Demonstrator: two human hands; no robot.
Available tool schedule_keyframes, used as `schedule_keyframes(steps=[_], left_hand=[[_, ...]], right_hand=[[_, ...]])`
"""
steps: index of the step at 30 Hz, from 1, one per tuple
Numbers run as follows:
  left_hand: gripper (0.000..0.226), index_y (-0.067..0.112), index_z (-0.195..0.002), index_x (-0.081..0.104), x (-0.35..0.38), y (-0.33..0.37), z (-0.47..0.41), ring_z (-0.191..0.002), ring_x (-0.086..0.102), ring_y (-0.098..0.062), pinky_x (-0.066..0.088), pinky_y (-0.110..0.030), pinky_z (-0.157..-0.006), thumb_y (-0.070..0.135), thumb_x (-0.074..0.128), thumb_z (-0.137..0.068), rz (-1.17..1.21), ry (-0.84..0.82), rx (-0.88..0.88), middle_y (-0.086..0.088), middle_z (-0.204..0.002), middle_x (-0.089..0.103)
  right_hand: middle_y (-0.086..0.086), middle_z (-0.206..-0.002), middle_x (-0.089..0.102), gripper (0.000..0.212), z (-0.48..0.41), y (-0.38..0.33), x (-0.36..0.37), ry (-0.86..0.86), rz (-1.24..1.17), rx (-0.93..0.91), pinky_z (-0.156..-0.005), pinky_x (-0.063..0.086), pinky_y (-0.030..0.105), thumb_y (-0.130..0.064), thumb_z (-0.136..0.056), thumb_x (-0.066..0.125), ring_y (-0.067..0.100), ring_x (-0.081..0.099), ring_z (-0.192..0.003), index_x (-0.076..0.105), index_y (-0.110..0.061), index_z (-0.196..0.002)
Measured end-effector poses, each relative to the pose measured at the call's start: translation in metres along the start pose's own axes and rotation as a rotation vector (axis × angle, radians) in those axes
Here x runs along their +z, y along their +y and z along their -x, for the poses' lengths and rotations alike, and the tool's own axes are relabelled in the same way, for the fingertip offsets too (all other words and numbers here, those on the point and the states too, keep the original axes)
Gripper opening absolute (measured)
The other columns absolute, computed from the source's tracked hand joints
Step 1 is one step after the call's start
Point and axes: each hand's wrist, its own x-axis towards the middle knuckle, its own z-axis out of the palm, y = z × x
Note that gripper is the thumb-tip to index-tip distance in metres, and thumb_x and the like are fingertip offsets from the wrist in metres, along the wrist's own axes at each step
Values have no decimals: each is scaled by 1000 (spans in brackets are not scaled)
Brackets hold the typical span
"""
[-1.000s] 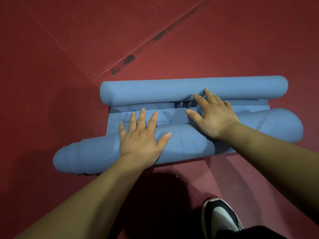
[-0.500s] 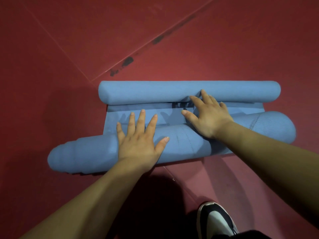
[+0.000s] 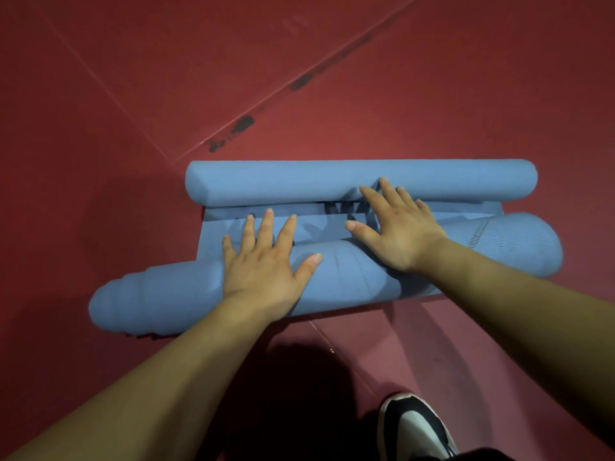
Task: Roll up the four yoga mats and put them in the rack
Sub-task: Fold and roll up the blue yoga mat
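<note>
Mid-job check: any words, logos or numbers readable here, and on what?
None can be read.
Blue mat: dark print on its flat strip, beside the right hand, too blurred and creased to read.
Red floor: black scuffs, no letters.
Shoe: no visible text.

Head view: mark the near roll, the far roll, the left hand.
near roll (image 3: 346, 271), head view, top surface at mid-length.
far roll (image 3: 299, 181), head view, upper surface.
left hand (image 3: 263, 264), head view, back of hand.

Dim, reddish light; soft shadows; wide-angle edge distortion.
</note>
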Motion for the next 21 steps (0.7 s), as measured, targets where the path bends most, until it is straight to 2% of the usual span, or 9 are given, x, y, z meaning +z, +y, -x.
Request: schedule_keyframes(steps=[4, 12, 17, 21], left_hand=[[77, 41, -159, -3, -3, 2, 9, -155, -16, -26, -5, -64, -121, 76, 15, -93, 12, 12, -7, 3, -169, -14], [79, 41, -159, -1, -4, 1, 1, -156, -10, -28, 2, -61, -122, 77, 8, -90, -26, 26, -18, 2, -170, -9], [80, 40, -159, -4, -5, 0, -8, -156, -10, -29, 2, -60, -123, 78, 7, -90, -30, 24, -18, 1, -170, -10], [79, 38, -160, -2, -7, 0, -4, -155, -15, -28, -2, -64, -121, 75, 10, -92, -14, 31, -15, 1, -169, -13]], right_hand=[[2, -170, 0, 88, -9, 2, -1, 8, -2, 4, -123, 14, 58, -82, -87, 19, 31, 5, -156, 9, -35, -160], [2, -170, 2, 93, -16, -1, -5, 43, -14, 10, -123, 14, 57, -85, -81, 11, 32, 6, -155, 12, -35, -159], [0, -170, -2, 87, -14, -3, -7, 21, 6, 9, -124, 12, 55, -81, -88, 17, 32, 3, -155, 17, -32, -159], [6, -169, -2, 86, -19, -2, -7, 28, 15, 37, -124, 11, 55, -81, -89, 17, 32, 0, -155, 19, -32, -159]])
